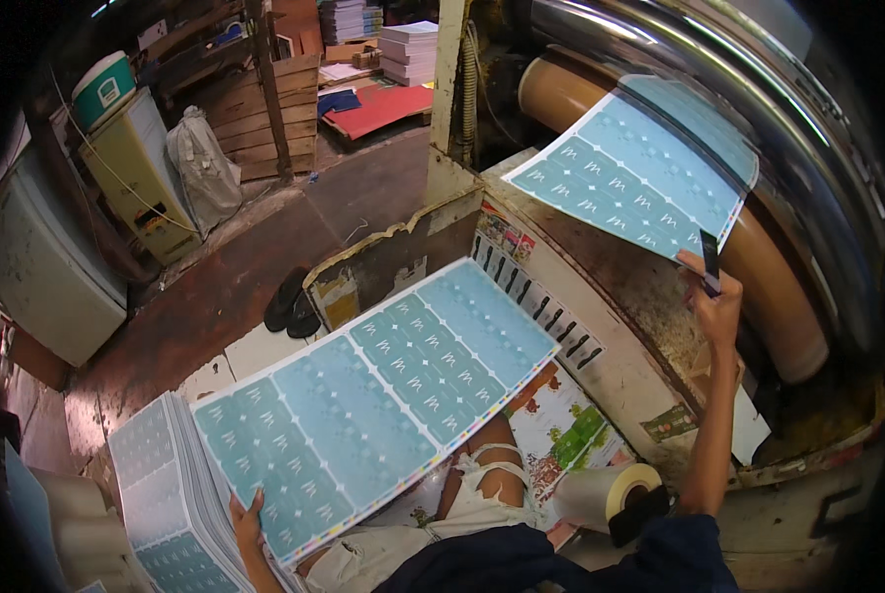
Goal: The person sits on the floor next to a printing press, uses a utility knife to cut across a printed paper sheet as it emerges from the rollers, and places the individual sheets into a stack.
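Note:
My left hand [249,522] pinches the near left edge of a large printed sheet [383,395], thumb on top. The sheet has teal and pale blue panels with white script marks and slants across my lap. Its left end lies over a thick stack of similar sheets [151,474]. At the upper right, my right hand [716,296] is closed around a slim dark tool [709,259] that looks like a cutter knife. The tool is at the near corner of a second printed sheet [616,183], which comes off a brown roller [569,94].
Large shiny metal rollers [759,69] curve along the right. A machine side panel [581,316] stands between the two sheets. A clear film roll [611,491] lies beside my leg. Dark sandals [294,301] rest left of the panel; a cooler [104,89] tops a cabinet [146,178] farther back.

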A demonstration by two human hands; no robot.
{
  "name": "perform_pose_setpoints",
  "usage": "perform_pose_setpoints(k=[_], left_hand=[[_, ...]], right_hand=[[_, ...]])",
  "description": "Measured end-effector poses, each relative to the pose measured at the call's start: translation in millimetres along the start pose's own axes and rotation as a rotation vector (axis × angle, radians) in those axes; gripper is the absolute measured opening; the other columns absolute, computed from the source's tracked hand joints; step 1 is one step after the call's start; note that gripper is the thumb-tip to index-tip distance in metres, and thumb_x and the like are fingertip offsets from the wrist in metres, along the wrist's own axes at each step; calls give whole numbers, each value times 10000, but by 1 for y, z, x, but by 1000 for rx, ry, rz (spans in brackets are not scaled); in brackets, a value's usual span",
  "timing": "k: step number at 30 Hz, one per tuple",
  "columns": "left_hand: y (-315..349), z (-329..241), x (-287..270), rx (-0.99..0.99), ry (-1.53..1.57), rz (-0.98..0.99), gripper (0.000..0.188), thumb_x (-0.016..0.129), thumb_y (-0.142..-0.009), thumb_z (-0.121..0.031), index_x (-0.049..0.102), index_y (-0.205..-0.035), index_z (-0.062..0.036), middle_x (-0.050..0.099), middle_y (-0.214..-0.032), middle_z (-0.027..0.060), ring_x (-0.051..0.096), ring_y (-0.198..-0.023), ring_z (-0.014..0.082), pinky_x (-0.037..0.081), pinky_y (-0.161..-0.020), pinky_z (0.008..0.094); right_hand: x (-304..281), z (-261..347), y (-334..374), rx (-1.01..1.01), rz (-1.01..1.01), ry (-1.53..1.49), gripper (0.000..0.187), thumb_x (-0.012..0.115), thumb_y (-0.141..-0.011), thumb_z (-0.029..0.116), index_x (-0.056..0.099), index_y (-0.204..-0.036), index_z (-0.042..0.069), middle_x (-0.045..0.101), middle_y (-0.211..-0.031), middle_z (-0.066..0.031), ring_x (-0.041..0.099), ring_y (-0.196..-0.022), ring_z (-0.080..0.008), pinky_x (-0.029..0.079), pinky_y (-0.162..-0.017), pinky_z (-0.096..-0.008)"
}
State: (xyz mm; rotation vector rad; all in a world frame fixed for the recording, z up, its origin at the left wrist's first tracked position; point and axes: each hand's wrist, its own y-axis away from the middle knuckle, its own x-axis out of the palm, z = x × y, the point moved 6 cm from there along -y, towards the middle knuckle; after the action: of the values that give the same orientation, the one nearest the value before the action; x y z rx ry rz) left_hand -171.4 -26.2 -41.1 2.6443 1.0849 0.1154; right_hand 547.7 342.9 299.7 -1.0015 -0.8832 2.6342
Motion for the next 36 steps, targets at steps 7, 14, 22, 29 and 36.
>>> perform_pose_setpoints(k=[7, 14, 22, 29, 36], left_hand=[[-69, 55, 44, 182, -111, 84, 389, 666, -864, 15, 565, -1240, 24, 649, -1088, 79, 592, -950, 168, 465, -843, 285], [-129, 203, -15, 124, 24, 54, 366, 668, -864, 6, 581, -1219, 20, 651, -1082, 71, 591, -948, 164, 461, -865, 291], [-98, 171, 39, 298, -748, 131, 917, 808, -729, -124, 297, -1484, -35, 490, -1377, 232, 544, -1192, 393, 469, -961, 424], [-68, 236, 44, 22, -1467, 14, 1107, 745, -699, -37, 22, -1537, -28, -150, -1573, 247, 4, -1372, 630, 548, -799, 534], [-54, 220, 45, -116, -1258, 91, 1194, 740, -686, 10, -102, -1530, -60, -176, -1525, 343, 134, -1373, 589, 578, -715, 458]], right_hand=[[81, 44, 59, 41, 31, -79, 336, 524, -837, -81, 718, -1091, 24, 716, -1060, -71, 598, -631, -88, 471, -533, -232], [179, 70, 211, 232, -71, -154, 309, 664, -931, 241, 702, -1104, -13, 713, -1007, -94, 562, -536, -75, 421, -484, -220], [179, 42, 256, 574, -131, -395, 456, 642, -942, 373, 651, -1176, -17, 476, -596, 33, 490, -462, -62, 250, -419, -199], [198, 102, 271, 544, 58, -285, 291, 610, -965, 193, 671, -1170, -4, 628, -713, -20, 505, -494, -51, 363, -441, -216], [193, 135, 293, 544, 113, -411, 264, 653, -905, 70, 663, -1123, -78, 692, -1144, -103, 544, -541, -57, 446, -468, -209]])
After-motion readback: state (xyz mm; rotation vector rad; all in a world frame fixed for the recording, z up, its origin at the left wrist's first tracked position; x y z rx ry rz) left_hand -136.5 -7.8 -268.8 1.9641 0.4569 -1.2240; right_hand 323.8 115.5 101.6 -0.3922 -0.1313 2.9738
